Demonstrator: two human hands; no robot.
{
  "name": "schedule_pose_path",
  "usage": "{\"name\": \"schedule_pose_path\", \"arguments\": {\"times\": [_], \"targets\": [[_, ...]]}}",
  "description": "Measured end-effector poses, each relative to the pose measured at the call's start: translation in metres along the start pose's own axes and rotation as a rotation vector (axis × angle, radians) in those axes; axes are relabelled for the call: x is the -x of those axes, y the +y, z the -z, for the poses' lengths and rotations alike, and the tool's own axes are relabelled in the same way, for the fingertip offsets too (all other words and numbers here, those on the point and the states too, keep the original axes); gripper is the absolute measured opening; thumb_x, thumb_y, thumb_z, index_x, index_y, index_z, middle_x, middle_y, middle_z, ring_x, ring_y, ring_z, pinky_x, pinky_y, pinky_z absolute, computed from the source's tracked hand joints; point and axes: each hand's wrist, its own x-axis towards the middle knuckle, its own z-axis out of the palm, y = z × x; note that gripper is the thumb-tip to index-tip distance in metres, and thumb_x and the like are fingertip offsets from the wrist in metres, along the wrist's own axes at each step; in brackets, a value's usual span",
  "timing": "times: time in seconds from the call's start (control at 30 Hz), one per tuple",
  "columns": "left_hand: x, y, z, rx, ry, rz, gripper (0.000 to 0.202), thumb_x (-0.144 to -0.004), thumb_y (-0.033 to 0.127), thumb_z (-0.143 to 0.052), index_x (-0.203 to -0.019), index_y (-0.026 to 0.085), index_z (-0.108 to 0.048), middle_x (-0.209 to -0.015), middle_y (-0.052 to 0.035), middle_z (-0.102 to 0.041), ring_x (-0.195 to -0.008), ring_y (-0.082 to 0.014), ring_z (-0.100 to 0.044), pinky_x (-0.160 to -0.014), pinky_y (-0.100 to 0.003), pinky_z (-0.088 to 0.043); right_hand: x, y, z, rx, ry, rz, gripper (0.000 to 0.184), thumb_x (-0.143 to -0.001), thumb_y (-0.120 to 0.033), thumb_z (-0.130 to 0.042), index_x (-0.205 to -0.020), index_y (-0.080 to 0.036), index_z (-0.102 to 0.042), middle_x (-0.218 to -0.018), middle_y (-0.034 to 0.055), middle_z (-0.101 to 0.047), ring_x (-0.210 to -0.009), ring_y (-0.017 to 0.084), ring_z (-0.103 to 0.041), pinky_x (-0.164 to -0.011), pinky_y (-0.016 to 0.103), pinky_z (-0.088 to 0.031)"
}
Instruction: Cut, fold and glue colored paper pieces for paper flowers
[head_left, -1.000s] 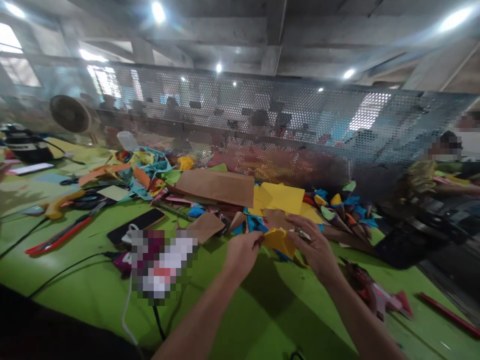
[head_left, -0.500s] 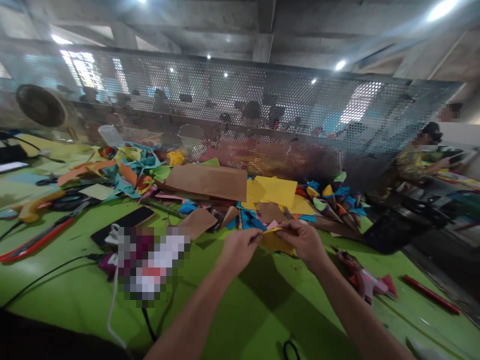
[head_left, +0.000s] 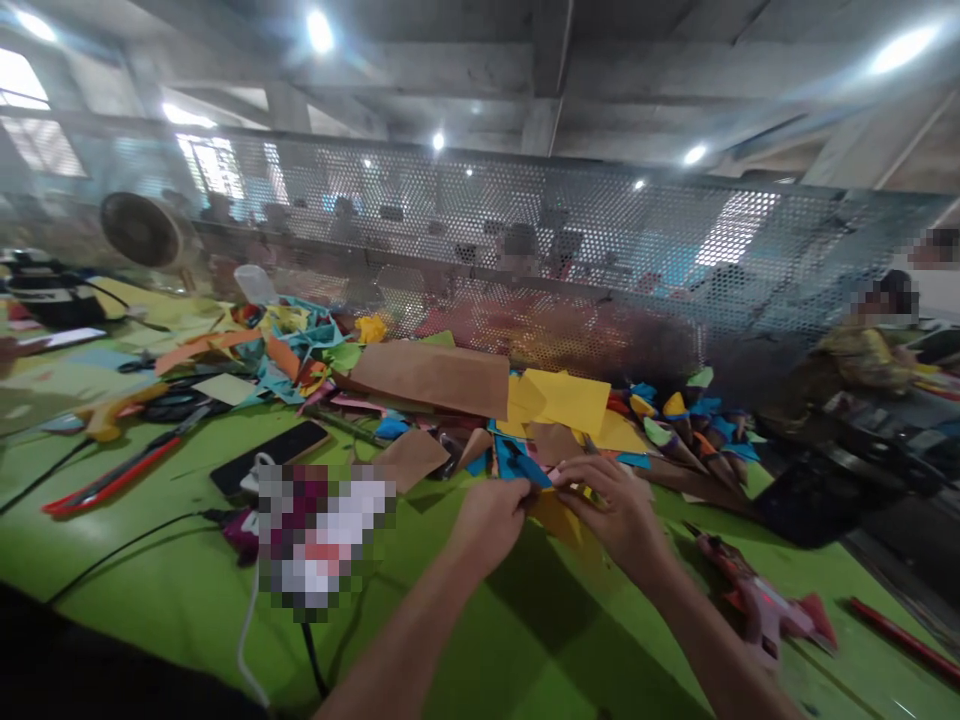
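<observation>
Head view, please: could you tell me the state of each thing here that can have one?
yellow paper, bent, pinched between both hands
left hand, closed on yellow paper
right hand, closed on yellow paper
phone, lying flat, screen dark
glue gun, lying on its side
fan, upright; spinning unclear

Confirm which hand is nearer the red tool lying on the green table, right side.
Right. The right hand, pinching the yellow paper, sits just left of the red tool, apart from it. The left hand grips the same paper farther left, beyond the right hand.
</observation>
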Motion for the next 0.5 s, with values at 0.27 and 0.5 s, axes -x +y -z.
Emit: {"name": "schedule_pose_path", "arguments": {"times": [0.27,0.5], "targets": [[0.0013,0.0033,-0.0002,-0.012,0.002,0.027,0.025,-0.092,0.022,-0.050,-0.100,0.022,-0.073,-0.095,-0.0082,-0.076,-0.088,-0.0228,-0.069,-0.076,-0.028,-0.048,-0.0002,-0.0049,0.0018,0.065,0.000,0.044,0.008,-0.089,-0.024,-0.063,-0.085,-0.026,-0.070,-0.095,0.0048,-0.074,-0.092,0.024,-0.065,-0.080,0.037,-0.048],[0.0019,0.0071,-0.0014,0.176,0.016,0.027,0.026,-0.090,0.018,-0.049,-0.098,0.021,-0.074,-0.089,-0.0047,-0.076,-0.079,-0.0197,-0.068,-0.067,-0.024,-0.046,0.0021,-0.0047,0.0028,0.061,0.022,0.043,0.010,-0.087,-0.024,-0.064,-0.086,-0.027,-0.073,-0.096,0.0045,-0.075,-0.091,0.024,-0.066,-0.080,0.038,-0.049]]}}
